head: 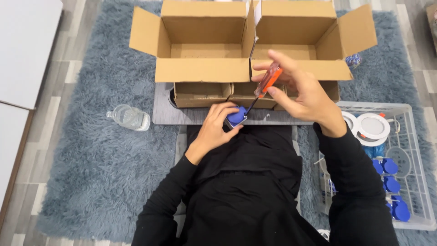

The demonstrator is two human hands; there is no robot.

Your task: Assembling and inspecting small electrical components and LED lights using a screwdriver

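Note:
My left hand (217, 125) grips a small blue round part (236, 116) with a grey base, held over my lap at the near edge of a grey board (191, 116). My right hand (300, 89) holds a screwdriver (266, 84) with an orange and clear handle. The screwdriver slants down to the left, and its dark tip meets the top of the blue part. Both sleeves are black.
Two open cardboard boxes (205, 70) (318, 68) stand side by side behind the board, with smaller boxes below them. A clear plastic bottle (129, 117) lies on the grey shaggy rug at left. A white wire basket (412, 150) at right holds white round lamps (373, 125) and several blue parts (391, 184).

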